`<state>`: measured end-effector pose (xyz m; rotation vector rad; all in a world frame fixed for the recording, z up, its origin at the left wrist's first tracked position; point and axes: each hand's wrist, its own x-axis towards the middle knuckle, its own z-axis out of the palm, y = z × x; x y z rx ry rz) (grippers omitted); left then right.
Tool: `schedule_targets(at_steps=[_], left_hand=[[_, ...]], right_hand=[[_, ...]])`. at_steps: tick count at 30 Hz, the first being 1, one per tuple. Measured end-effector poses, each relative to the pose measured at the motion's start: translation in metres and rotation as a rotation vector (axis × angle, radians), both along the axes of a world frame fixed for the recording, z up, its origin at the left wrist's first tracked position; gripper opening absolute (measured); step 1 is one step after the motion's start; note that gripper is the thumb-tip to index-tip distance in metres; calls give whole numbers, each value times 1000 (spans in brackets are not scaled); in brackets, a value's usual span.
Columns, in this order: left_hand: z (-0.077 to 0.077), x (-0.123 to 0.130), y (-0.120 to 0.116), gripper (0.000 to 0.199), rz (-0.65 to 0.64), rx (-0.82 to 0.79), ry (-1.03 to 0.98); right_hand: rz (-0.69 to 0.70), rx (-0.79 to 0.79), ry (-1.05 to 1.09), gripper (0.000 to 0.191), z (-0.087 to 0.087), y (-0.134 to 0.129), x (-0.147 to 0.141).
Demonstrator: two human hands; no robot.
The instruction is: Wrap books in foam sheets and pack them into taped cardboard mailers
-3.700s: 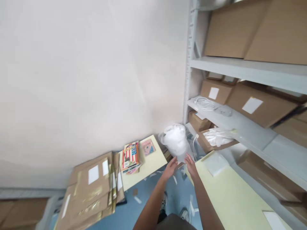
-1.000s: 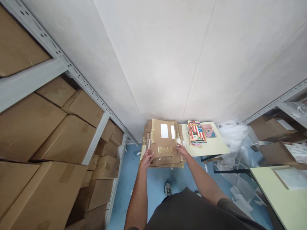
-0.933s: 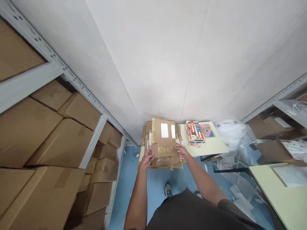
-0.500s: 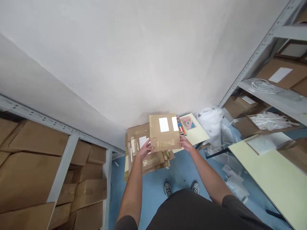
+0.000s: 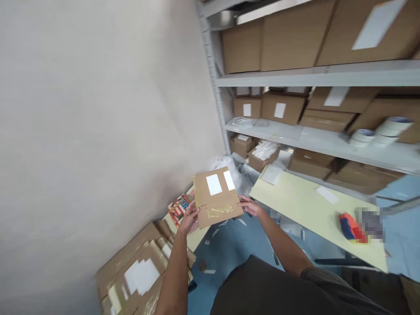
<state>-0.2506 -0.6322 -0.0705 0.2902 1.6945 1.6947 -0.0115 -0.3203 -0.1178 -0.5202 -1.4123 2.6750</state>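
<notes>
A flattened piece of cardboard (image 5: 205,199) with two white labels and clear tape is held out in front of me. My left hand (image 5: 189,217) grips its left edge, fingers behind and thumb in front. At the opposite edge, my right hand (image 5: 248,205) pinches the cardboard. Beneath and left of it, a colourful printed booklet (image 5: 178,209) lies on a small pale yellow table (image 5: 196,239). A stack of flattened cardboard (image 5: 113,273) with white labels and tape sits at lower left.
On the right stands a long pale yellow table (image 5: 288,197) bearing a red and blue object (image 5: 352,227). Behind it, grey shelving (image 5: 292,136) carries cardboard boxes (image 5: 284,107) and tape rolls (image 5: 362,136). Paper scraps lie on the blue floor (image 5: 226,253).
My view has turned to the right, and the cardboard in both hands has come round with me. The long table and shelving now fill the right side; the cardboard stack has shifted to lower left.
</notes>
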Motion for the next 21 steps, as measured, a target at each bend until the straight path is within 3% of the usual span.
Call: schedule_targets(at_steps=[5,11,16,21], left_hand=[[-7,37,140,82,-229,52,-76],[-34,72,288,81,-472,28,-137],[-65,83,389,83,-621,-7,-137],[-94,87,474,87,-685,15,-145]], right_hand=[[-188,51,-64,67,1,86,99],[-488,99,-177,67,-21,134,187],[-742,146,-273,64,-29,160,215],[-888,173,-379,63,-38,198,212]])
